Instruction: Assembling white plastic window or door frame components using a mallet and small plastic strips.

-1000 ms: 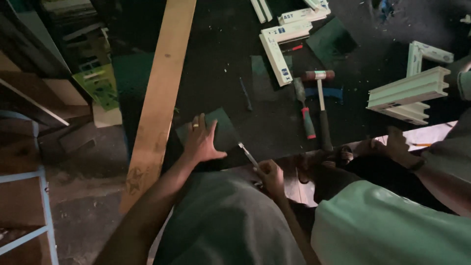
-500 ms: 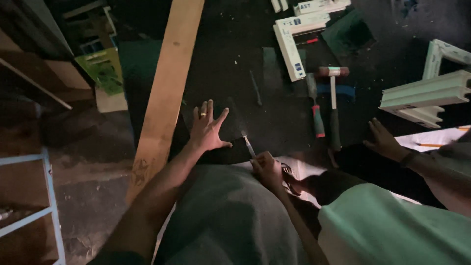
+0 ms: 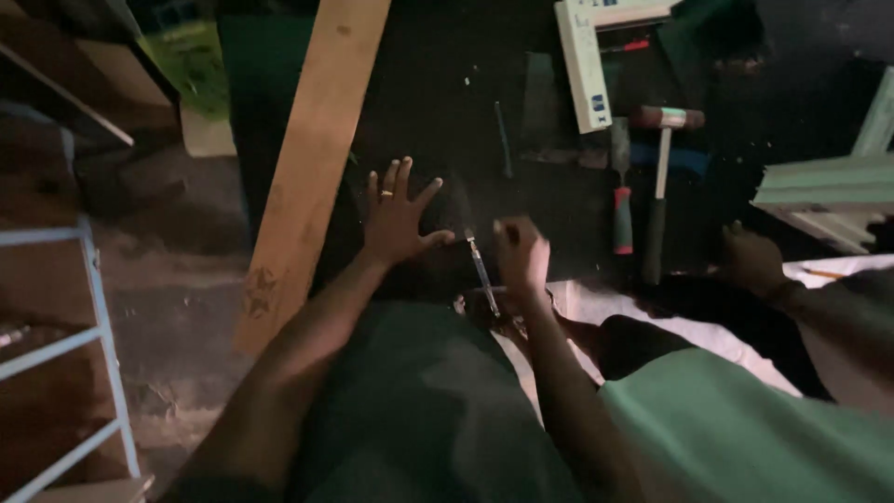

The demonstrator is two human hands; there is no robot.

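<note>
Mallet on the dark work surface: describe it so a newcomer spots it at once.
Start from the long pale wooden plank crossing the dark work surface, then look right, past the person's two hands. The mallet lies handle toward the person beside a red-handled tool. Its barrel-shaped head, reddish with a pale end, sets it apart.

One camera, worn on the head, looks steeply down over the person's own forearms at a dark desk (image 3: 447, 84), close enough that the left hand (image 3: 396, 219) and right hand (image 3: 521, 256) sit mid-frame. No second view.
</note>
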